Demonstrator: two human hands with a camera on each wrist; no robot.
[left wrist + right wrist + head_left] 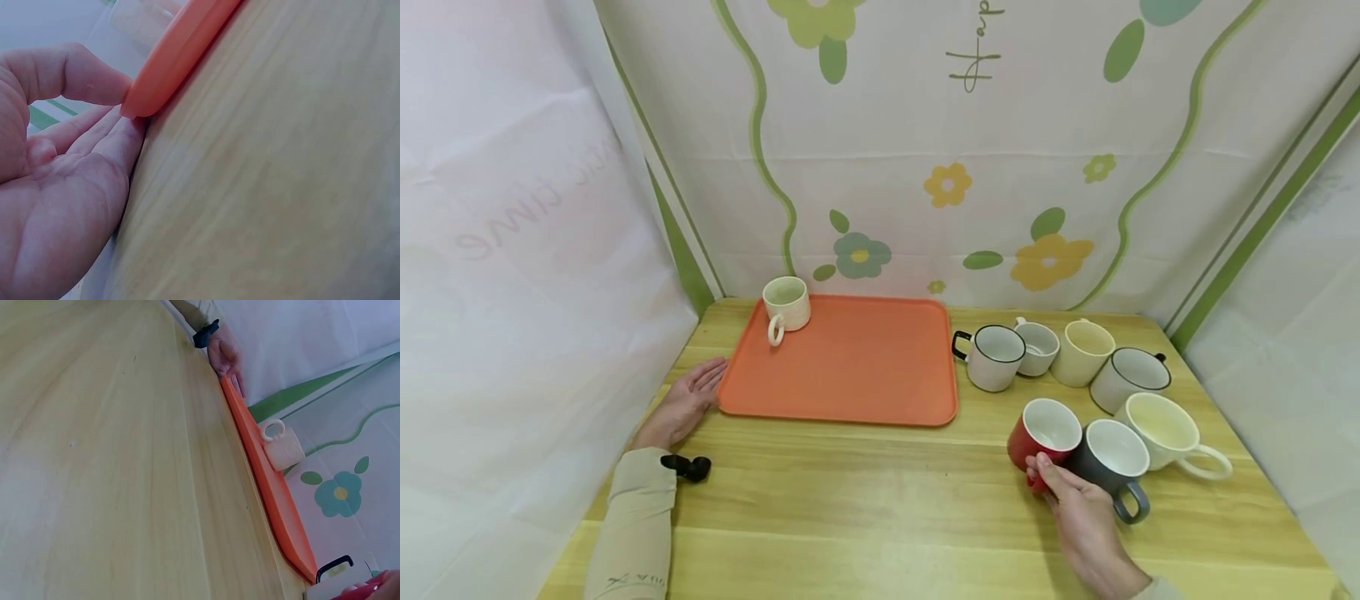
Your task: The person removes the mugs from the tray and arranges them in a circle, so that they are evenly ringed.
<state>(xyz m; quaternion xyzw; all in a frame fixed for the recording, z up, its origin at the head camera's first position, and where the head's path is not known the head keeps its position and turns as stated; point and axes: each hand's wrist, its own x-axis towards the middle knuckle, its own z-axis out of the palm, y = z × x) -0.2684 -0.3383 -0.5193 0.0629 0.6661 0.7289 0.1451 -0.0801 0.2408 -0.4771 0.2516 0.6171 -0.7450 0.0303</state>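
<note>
My right hand (1086, 521) pinches the handle of a red mug (1022, 442) with a white inside. The mug is upright; whether its base touches the table cannot be told. Right beside it stands a dark grey mug (1093, 467). My left hand (681, 408) lies palm up along the left side of an orange tray (850, 367), fingers straight. In the left wrist view its thumb (94, 78) touches the tray's rim (162, 62). At the tray's back left corner stands a cream mug (793, 312), handle toward me.
Right of the tray stand a white mug with black handle (992, 371), a small white cup (1037, 354), a pale yellow mug (1078, 362), a black-rimmed white mug (1120, 387) and a wide cream cup (1165, 433). Patterned cloth (880, 125) encloses the wooden table (850, 517).
</note>
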